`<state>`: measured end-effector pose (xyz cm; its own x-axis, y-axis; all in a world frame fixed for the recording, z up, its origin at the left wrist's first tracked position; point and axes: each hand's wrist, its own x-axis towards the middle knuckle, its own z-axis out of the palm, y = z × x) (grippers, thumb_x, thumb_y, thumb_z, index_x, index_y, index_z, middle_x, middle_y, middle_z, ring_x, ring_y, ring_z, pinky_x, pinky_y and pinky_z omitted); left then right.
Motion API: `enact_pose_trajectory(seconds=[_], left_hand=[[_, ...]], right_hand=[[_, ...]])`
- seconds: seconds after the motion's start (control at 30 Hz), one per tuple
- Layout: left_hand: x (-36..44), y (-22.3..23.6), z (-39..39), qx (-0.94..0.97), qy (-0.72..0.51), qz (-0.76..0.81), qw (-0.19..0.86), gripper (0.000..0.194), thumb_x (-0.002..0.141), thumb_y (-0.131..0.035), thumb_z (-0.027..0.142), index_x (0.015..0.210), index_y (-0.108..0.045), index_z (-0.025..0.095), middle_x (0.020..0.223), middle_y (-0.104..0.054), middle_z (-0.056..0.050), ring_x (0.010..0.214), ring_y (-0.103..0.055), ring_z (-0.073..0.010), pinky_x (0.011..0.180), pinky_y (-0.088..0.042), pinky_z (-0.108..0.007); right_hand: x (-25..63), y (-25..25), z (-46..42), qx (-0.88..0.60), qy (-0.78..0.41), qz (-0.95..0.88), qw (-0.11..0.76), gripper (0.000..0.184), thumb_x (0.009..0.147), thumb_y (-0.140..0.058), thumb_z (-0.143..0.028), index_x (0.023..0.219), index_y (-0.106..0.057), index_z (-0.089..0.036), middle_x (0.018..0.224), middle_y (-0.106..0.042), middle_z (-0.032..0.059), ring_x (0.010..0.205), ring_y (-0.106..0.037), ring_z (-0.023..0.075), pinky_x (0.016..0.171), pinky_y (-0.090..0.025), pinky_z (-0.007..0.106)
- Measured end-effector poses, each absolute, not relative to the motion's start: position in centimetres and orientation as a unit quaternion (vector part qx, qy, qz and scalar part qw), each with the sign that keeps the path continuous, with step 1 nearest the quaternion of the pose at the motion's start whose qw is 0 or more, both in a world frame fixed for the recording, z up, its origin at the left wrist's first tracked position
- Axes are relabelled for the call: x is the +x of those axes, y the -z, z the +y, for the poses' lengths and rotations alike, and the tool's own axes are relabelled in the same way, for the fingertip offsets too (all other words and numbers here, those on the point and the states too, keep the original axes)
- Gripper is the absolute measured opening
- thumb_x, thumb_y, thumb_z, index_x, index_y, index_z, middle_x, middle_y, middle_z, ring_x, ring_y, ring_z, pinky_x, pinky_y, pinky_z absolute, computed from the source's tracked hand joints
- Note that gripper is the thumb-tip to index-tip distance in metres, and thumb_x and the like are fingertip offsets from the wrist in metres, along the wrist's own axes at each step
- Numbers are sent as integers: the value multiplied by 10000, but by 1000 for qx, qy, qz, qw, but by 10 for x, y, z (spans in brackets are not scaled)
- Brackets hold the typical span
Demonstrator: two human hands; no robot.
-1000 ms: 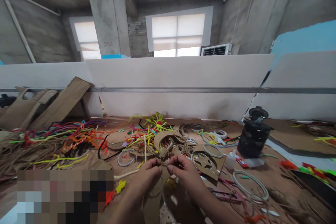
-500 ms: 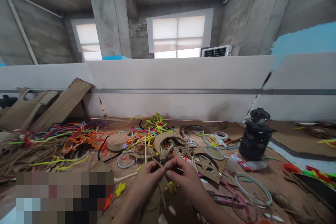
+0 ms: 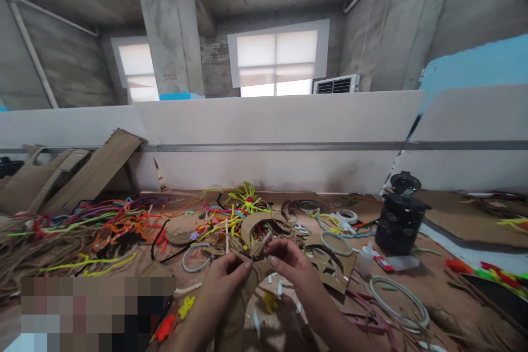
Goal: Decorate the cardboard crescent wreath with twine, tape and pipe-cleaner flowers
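My left hand is closed, thumb pressed to the bent forefinger at the edge of a brown cardboard piece. That piece runs down from the fingertips toward the bottom of the view. A short gap to the right, my right hand is curled, thumb and fingertips slightly apart, with nothing visible between them. Just beyond the hands lies a curved cardboard cutout. Below them are a small yellow fuzzy flower shape and several pale paper strips.
Colourful pipe cleaners and brown twine cover the left side. To the right are a cut-out cardboard sheet, pink-handled pliers, a pale ring, a small glue bottle and a black bin. A white partition stands behind.
My hands have moved apart: the fingertips met earlier, and now the right hand's thumb and fingers have parted a little. The view has shifted slightly.
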<state>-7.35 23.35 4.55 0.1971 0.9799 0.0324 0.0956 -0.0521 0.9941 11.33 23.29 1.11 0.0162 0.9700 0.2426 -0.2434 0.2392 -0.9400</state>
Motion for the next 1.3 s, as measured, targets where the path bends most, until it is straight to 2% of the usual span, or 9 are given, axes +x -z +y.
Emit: enact_pose_trajectory(seconds=[0.13,0.27,0.4,0.77,1.1,1.3], left_hand=[[-74,-50,232,591,-432,459,502,343,661,-758,492,729,-697,161,683,-662,-12,690,-569,-189,668,-439,-286],[-74,-51,230,584,-423,459,519,328,672,-758,482,750,-694,170,720,-670,-13,712,-579,-193,686,-458,-295],[-74,-39,236,589,-422,458,515,348,683,-730,504,774,-695,169,738,-674,-25,720,-582,-203,674,-451,-301],[-70,-53,227,596,-415,456,514,319,687,-737,479,746,-676,172,705,-635,-2,694,-540,-177,661,-421,-278],[-66,-61,223,620,-401,470,483,273,657,-709,433,731,-680,172,709,-657,-18,728,-575,-211,710,-443,-310],[-65,-62,224,605,-412,482,482,272,640,-704,447,702,-656,187,690,-633,-7,714,-572,-214,696,-448,-316]], right_hand=[[110,-16,225,-386,-478,-562,554,339,665,-800,-377,922,-665,-202,875,-671,24,833,-612,226,754,-463,329],[110,-28,217,-444,-411,-614,507,271,672,-751,-383,855,-683,-194,811,-648,18,803,-580,232,713,-424,320],[111,-36,216,-460,-420,-611,488,263,642,-742,-356,829,-672,-184,775,-630,12,764,-581,223,675,-428,305],[110,-30,217,-459,-449,-596,482,195,625,-674,-272,799,-669,-183,751,-618,5,719,-557,198,651,-417,288],[109,-36,216,-477,-436,-604,466,157,611,-636,-285,733,-645,-187,651,-544,-25,634,-492,170,590,-360,269],[110,-35,216,-471,-420,-620,466,183,640,-632,-260,798,-679,-179,730,-602,2,697,-535,191,629,-390,280]])
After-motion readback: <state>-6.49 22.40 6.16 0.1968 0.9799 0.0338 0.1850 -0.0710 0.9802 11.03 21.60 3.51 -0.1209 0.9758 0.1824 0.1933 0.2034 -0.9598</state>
